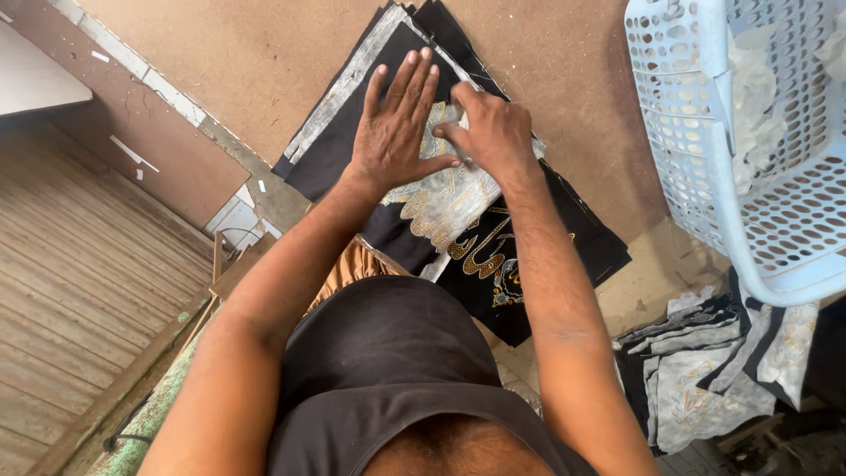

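Note:
A stack of black cloth pieces (370,123) with gold embroidery lies on a brown board (264,53). My left hand (397,123) presses flat on the top piece, fingers spread. Beside it, my right hand (493,132) pinches a thin whitish backing sheet (449,198) that covers the embroidery. The two hands touch at the thumbs. Gold stitching (485,256) shows on the black cloth nearer to me.
A pale blue perforated plastic basket (696,141) with whitish scraps in it stands at the right. Below it lies a heap of grey and black cloth pieces (705,370). Wooden planks (79,264) run along the left.

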